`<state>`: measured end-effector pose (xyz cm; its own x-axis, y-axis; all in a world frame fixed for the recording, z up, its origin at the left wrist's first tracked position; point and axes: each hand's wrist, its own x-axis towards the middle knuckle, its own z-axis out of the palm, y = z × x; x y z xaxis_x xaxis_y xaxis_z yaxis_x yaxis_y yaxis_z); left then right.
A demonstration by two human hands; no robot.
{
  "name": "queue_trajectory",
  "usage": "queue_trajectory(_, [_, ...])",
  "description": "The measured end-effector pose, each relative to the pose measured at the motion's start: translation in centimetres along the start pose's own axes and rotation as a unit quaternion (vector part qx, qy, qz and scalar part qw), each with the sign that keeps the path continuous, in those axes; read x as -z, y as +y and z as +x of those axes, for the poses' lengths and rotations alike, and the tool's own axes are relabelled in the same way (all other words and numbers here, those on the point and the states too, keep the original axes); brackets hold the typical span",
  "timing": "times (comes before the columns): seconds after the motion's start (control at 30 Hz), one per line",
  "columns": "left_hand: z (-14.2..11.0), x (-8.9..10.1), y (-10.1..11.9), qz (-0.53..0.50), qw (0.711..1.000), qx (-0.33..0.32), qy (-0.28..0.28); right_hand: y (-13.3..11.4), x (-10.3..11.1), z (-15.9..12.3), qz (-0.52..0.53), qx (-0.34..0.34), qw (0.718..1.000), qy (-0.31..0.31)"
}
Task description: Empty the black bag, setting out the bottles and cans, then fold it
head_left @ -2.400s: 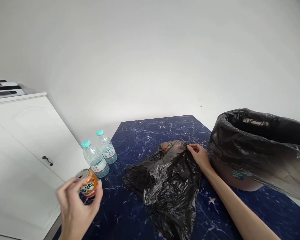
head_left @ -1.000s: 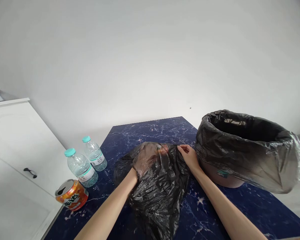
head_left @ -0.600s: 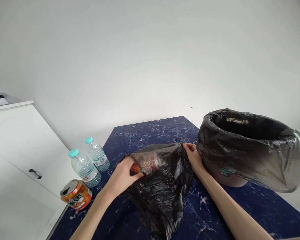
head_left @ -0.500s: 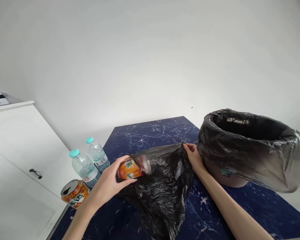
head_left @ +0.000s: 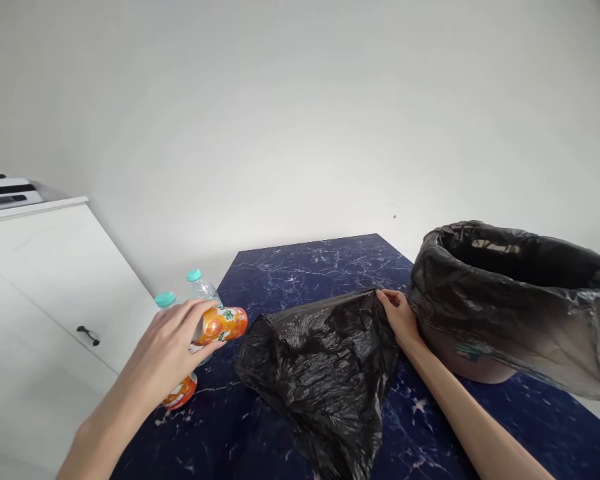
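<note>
- While the left hand (head_left: 173,339) grips an orange can (head_left: 225,324) between thumb and fingers, the can is tipped almost flat, between the bottles and the black bag (head_left: 325,367); whether any drink is left inside cannot be told, but if so, that tilt could spill it.
- A second can (head_left: 181,393) stands below that hand, largely hidden; a low swing of the wrist could topple it, and the table (head_left: 325,259) edge seems near enough for it to roll off.
- Two bottles, the front one (head_left: 165,299) and the back one (head_left: 201,288), stand partly covered by the same hand; a careless knuckle might knock them over.
- The right hand (head_left: 399,317) pinches the bag's far corner; the thin plastic looks slack and crumpled, so a hard tug could tear it or slide it along.
- Just beside that hand sits the lined bin (head_left: 480,357), which an outward elbow might shove.
</note>
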<state>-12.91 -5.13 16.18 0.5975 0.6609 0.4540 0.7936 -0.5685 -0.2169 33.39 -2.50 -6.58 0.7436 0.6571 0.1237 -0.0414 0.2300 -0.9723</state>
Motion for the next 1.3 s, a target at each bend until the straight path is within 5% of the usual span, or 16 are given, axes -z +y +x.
queue_trajectory(0.4, [4.2, -5.0, -0.2, 0.057, 0.976, -0.033, -0.209, 0.1, 0.3, -0.1, -0.017, 0.001, 1.000, -0.019])
queue_trajectory(0.7, [3.4, -6.2, -1.0, 0.035, 0.987, -0.043, -0.152, -0.7, 0.2, -0.5, -0.046, 0.017, 0.998, -0.045])
queue_trajectory(0.83, [2.8, -4.3, 2.0, -0.070, 0.994, -0.012, -0.080, -1.3, 0.1, -1.1, -0.058, 0.026, 0.996, -0.065])
queue_trajectory(0.93, [1.1, -3.1, 5.4, -0.188, 0.973, 0.036, -0.126, -1.7, 0.1, -1.5, -0.064, 0.027, 0.995, -0.073])
queue_trajectory(1.07, [-1.1, -3.8, 9.3, -0.269, 0.936, 0.101, -0.204, -2.0, 0.2, -1.9, -0.071, 0.016, 0.995, -0.072])
queue_trajectory(1.2, [-1.3, -5.3, 11.6, -0.359, 0.915, 0.098, -0.155, -2.6, 1.0, -2.9, -0.091, -0.019, 0.991, -0.092])
queue_trajectory(1.3, [-0.9, -5.3, 12.4, -0.482, 0.856, 0.111, -0.153, -4.6, 2.2, -4.9, -0.122, -0.041, 0.985, -0.114])
